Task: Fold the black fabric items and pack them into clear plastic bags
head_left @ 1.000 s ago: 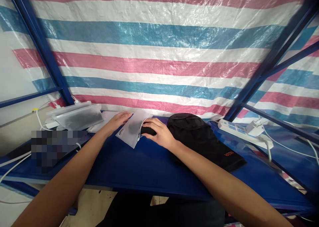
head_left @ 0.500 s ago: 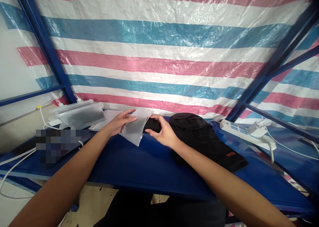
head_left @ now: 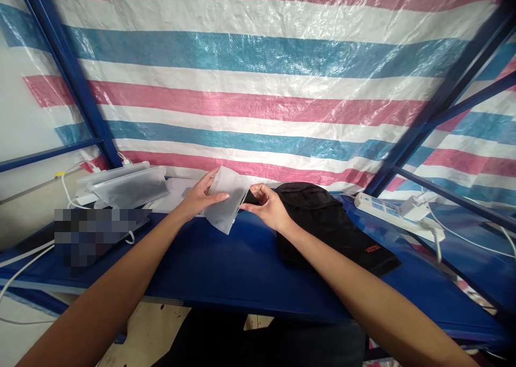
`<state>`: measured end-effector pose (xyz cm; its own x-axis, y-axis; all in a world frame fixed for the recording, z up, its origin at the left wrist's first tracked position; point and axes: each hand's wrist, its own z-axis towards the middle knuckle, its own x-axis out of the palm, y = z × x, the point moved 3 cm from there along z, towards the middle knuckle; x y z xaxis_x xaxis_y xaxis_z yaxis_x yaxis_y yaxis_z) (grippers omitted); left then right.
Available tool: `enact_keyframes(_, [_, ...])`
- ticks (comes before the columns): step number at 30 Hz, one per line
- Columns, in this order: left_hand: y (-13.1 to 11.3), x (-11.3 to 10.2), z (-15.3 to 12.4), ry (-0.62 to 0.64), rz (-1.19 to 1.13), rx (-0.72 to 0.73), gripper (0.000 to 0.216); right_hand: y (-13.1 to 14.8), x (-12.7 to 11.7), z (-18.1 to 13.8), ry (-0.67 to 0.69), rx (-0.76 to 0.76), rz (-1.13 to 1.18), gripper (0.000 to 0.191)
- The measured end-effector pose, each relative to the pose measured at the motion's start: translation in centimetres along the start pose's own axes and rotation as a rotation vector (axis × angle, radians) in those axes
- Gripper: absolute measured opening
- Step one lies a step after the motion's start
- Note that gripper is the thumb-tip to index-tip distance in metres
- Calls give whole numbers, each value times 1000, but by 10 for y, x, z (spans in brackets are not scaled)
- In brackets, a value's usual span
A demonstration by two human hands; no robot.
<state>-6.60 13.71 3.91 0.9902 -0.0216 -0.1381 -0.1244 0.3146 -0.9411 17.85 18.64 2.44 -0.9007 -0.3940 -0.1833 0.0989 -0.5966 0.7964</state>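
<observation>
Gripping the frosted pouch (head_left: 226, 199) at the centre of the frame with the left hand (head_left: 196, 199), I grasp the black item (head_left: 250, 198) at the pouch's right edge with the right hand (head_left: 269, 211); black cloth (head_left: 326, 224) lies right of centre on the blue table (head_left: 197, 265).

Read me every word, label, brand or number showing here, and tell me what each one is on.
Nothing reads clearly enough to quote.
Orange lettering on the black cloth: too small and blurred to read.
Power strip: no readable marking.
Frosted pouch in the left hand: no text visible.
Pixelated patch at left: anything there is unreadable.
</observation>
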Motion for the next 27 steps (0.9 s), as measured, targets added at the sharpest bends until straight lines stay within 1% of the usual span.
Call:
enact_keyframes(2, [-2,3,-1,-7,85,38,112,-1,-2,0,-50,-23,-51,44])
enact_keyframes(5, [-6,7,-3,-16,189,63,112,0,-4,0,-83,-82,-122,39])
enact_keyframes(7, [-10,12,-6,18,203,87,111,3,-5,-1,-107,-116,-181,38])
enact_keyframes(9, [-14,19,-9,81,192,112,110,6,-3,-1,-78,-134,-202,36])
enact_keyframes(11, [-15,26,-10,133,195,126,112,8,1,-1,15,-106,-121,35])
enact_keyframes(13, [-12,31,-10,151,212,118,119,9,6,-1,75,-44,14,38])
enact_keyframes(14, [-10,32,-9,146,212,105,121,8,6,-1,69,-5,66,41])
enact_keyframes(17, [-2,33,-7,106,115,33,112,4,5,-2,-34,89,120,50])
enact_keyframes(19, [1,32,-7,69,15,-25,106,1,5,-2,-86,113,130,52])
enact_keyframes(23, [-1,28,-7,16,-108,-110,109,-2,8,-1,-66,122,244,59])
enact_keyframes(25, [-4,28,-8,46,-139,-124,105,-3,9,1,-63,141,300,66])
enact_keyframes(27, [-7,31,-9,109,-149,-126,99,-4,9,2,-79,174,327,76])
